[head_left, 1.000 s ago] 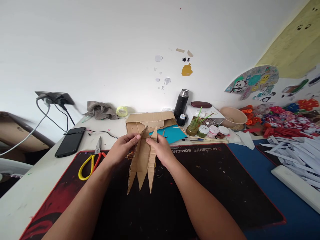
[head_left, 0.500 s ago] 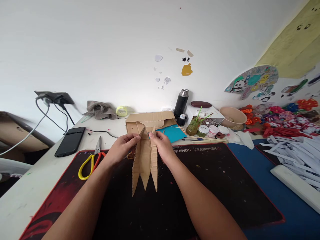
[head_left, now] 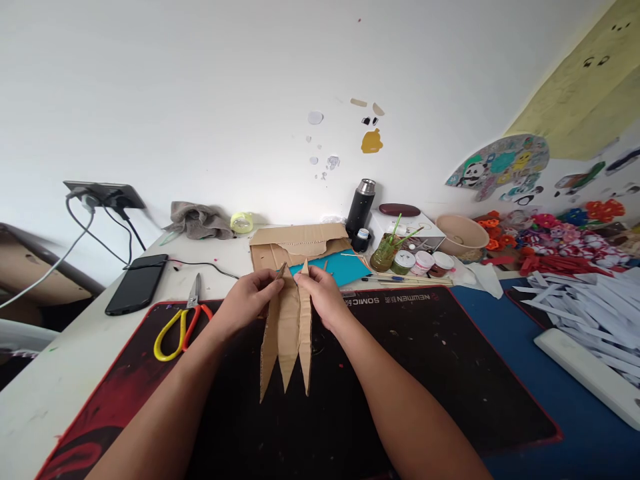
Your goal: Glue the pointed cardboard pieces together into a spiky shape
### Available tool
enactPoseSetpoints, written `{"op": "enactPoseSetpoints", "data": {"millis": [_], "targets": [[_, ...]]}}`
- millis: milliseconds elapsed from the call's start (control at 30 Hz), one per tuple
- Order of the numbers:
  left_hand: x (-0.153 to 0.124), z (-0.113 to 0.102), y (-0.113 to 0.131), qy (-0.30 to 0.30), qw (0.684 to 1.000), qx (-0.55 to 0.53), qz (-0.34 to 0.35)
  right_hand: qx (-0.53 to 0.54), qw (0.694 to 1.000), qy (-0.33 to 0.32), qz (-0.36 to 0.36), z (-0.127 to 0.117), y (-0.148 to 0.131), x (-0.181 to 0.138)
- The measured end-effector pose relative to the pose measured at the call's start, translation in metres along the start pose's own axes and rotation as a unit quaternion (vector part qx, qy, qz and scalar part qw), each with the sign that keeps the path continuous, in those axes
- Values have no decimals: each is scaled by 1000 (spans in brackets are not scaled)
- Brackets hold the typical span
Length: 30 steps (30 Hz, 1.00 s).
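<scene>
A brown corrugated cardboard piece (head_left: 287,337) cut into three long points hangs upright over the black desk mat (head_left: 425,373), points toward me. My left hand (head_left: 247,300) pinches its upper left edge. My right hand (head_left: 320,297) pinches the upper right edge close by. Both hands have fingers closed on the cardboard's top, almost touching each other.
Yellow-and-red scissors (head_left: 181,323) lie left on the mat, a black phone (head_left: 136,283) beyond them. Behind the hands are flat cardboard (head_left: 300,241), teal paper (head_left: 343,267), a black flask (head_left: 361,205), paint jars (head_left: 423,262), a bowl (head_left: 463,235). White paper strips (head_left: 585,313) are piled at right.
The cardboard piece has shifted slightly lower and left, and the hands have drawn closer together at its top. The view has tilted a little.
</scene>
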<state>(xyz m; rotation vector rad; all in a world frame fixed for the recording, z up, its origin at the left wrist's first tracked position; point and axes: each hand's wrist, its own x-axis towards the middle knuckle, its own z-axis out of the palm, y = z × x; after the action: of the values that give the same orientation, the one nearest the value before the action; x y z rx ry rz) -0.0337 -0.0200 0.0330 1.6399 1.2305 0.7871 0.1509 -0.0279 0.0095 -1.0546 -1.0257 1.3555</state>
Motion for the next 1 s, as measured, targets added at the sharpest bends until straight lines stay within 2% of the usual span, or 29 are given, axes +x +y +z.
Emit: {"op": "enactPoseSetpoints", "data": {"millis": [167, 400, 533, 767, 900, 1000], "targets": [[0, 1, -3, 4, 998, 65, 13, -9, 1000, 2, -5, 0, 1, 1], [-4, -1, 6, -6, 992, 124, 37, -43, 999, 8, -19, -1, -1, 1], [-4, -2, 6, -48, 987, 144, 48, -47, 998, 33, -37, -2, -1, 2], [-4, -1, 3, -86, 984, 152, 39, 72, 994, 75, -17, -14, -7, 11], [-4, -3, 6, -75, 986, 145, 34, 119, 985, 118, -34, -31, -17, 18], [-3, -5, 9, -62, 992, 111, 24, 136, 982, 122, -39, -38, -20, 20]]}}
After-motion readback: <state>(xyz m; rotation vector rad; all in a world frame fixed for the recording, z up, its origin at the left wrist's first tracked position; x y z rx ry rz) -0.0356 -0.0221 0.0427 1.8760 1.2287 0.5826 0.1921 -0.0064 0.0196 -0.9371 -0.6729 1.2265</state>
